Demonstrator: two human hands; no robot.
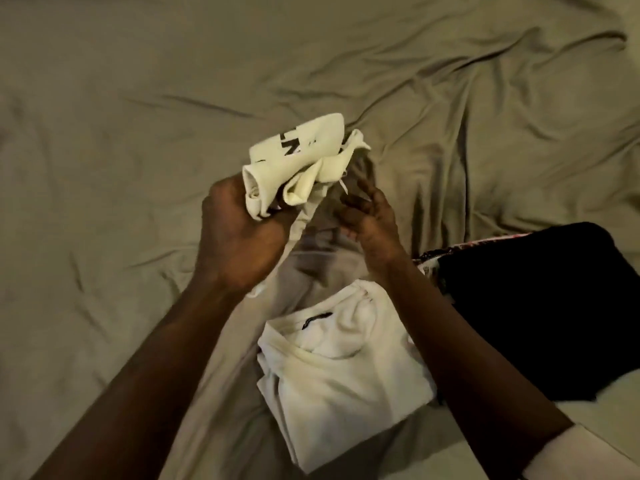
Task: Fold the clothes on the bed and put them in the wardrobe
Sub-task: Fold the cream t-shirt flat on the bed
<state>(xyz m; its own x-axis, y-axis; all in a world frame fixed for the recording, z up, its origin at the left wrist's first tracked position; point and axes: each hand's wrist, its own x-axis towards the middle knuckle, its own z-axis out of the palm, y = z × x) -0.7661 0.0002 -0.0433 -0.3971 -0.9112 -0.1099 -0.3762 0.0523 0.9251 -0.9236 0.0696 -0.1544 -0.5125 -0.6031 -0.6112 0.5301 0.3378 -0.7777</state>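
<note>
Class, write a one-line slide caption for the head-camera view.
Left hand grips a cream garment, right hand beside it, above a folded white garment and a black garment on the bed sheet.

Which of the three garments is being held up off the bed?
The cream garment with black lettering, gripped by the left hand. The white garment and the black garment lie folded on the bed instead.
</note>
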